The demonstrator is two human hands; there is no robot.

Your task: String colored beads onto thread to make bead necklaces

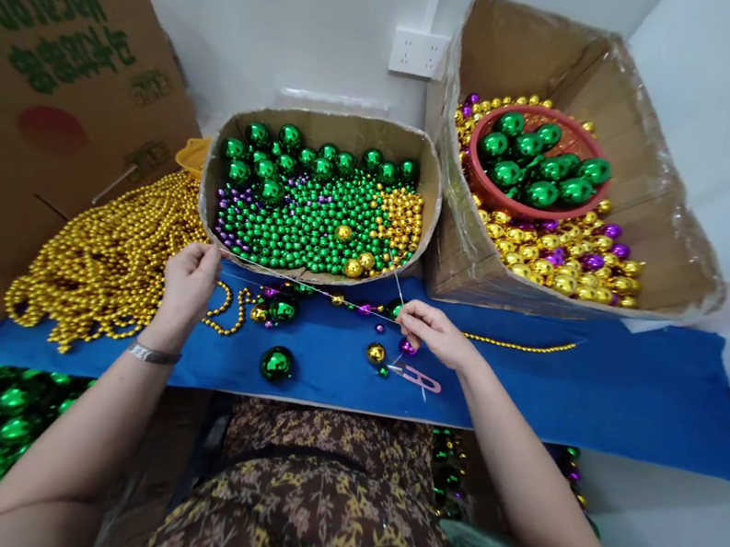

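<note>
A thin white string (313, 287) stretches between my two hands above the blue cloth. My left hand (191, 284) is closed on its left end, beside the heap of gold bead strands. My right hand (435, 332) pinches it on the other side, near a purple bead (407, 347). Below the string lie strung green, purple and gold beads (282, 308). A large green ball (276, 363) and a gold ball (376, 353) rest on the cloth. Small pink scissors (421, 379) lie under my right hand.
An open carton (206, 219) of green, gold and purple beads stands in front. A taller box (453, 251) at right holds a red bowl (530, 210) of green balls. Gold bead strands (123, 252) are piled at left on the blue cloth (496, 408). A gold strand (521, 344) lies at right.
</note>
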